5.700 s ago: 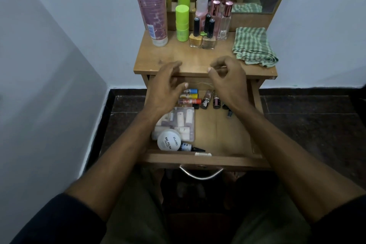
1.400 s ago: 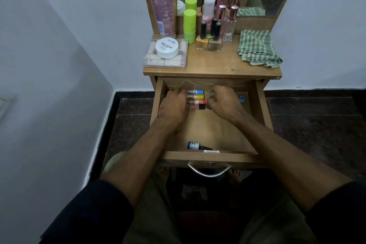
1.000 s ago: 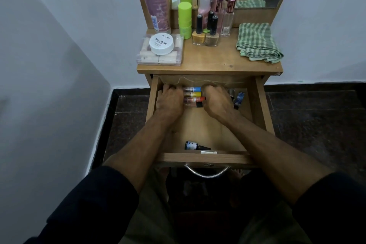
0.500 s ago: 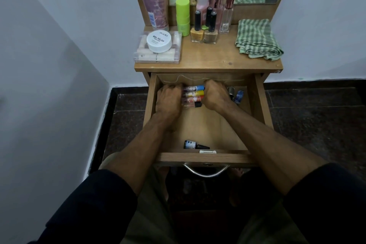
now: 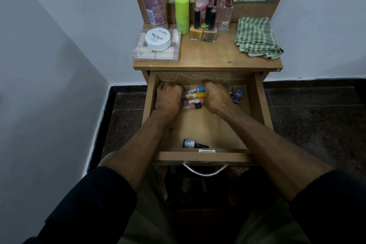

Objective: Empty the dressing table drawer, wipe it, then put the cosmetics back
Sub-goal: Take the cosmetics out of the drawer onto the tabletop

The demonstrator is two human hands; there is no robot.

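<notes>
At the drawer's [image 5: 257, 97] far end, both hands, left [image 5: 168, 99] and right [image 5: 216, 97], curl around the tubes [image 5: 193, 97] between them, fingertips hidden; a vial [image 5: 193, 143] lies near.

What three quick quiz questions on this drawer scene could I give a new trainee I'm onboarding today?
1. True or false: the green checked cloth lies inside the drawer.
2. Which item lies alone near the drawer's front edge? A) small dark dropper bottle B) white nail polish jar C) lime green stick
3. Fill in: both hands are gathering the row of small ____ at the drawer's back.

Key: 1. False, it is on the tabletop. 2. A. 3. Tubes, between the left hand and right hand.
</notes>
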